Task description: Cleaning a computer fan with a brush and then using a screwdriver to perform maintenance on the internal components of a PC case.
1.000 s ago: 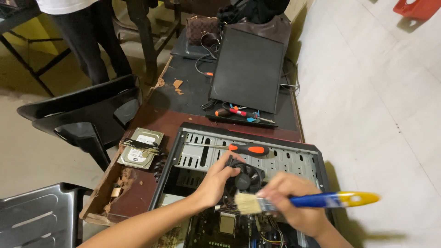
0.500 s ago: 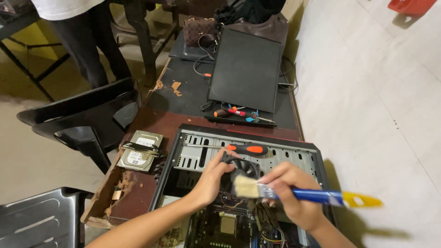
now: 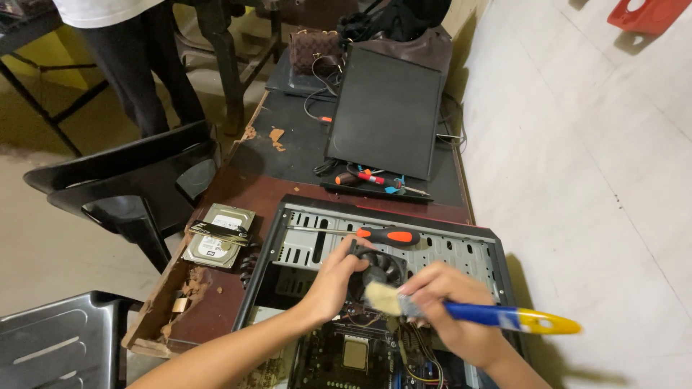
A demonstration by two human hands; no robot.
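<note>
The left hand [image 3: 335, 277] grips the black cooler fan [image 3: 382, 268] inside the open computer case [image 3: 461, 248]; the right hand [image 3: 450, 310] is closed round a blue-and-yellow paintbrush [image 3: 461, 313], bristles at the fan. Dusting looks underway, motherboard [image 3: 346, 356] below seemingly unbrushed. An orange-handled screwdriver [image 3: 386, 235] lies on the case; a hard drive [image 3: 218, 236] sits on the counter [image 3: 288, 155].

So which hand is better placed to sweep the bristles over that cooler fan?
Right, probably. The right hand grips the blue-and-yellow brush, bristles beside the fan. The left hand holds the fan's edge over the open computer case.

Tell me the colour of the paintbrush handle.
Blue with a yellow end, on the paintbrush in the right hand; head view.
</note>
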